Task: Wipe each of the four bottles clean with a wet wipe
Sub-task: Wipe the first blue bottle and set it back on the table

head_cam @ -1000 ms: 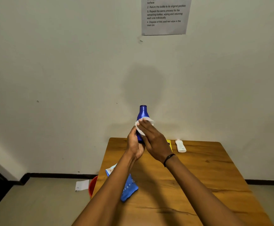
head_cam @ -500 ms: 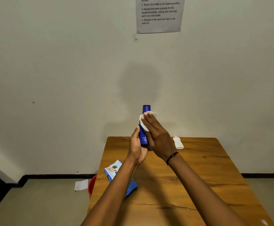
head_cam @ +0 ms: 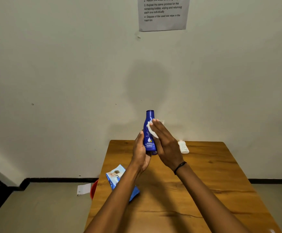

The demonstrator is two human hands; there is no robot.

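A blue lotion bottle [head_cam: 149, 132] stands upright in the air above the far end of the wooden table [head_cam: 195, 182]. My left hand [head_cam: 141, 153] grips its lower part from the left. My right hand [head_cam: 166, 143] presses a white wet wipe [head_cam: 151, 129] against the bottle's right side with straight fingers. A small white bottle [head_cam: 183, 146] lies on the table near the far edge, to the right of my hands. Behind the blue bottle's base, part of another dark bottle [head_cam: 154, 153] shows; other bottles are hidden.
A blue wet-wipe pack [head_cam: 115, 177] lies at the table's left edge, partly under my left forearm. A red bin [head_cam: 93, 190] and a white paper [head_cam: 84, 189] are on the floor to the left. An instruction sheet [head_cam: 163, 13] hangs on the wall.
The bottle has turned so its printed label faces me. My right hand with the wipe has slid down from the neck to the bottle's shoulder and side.
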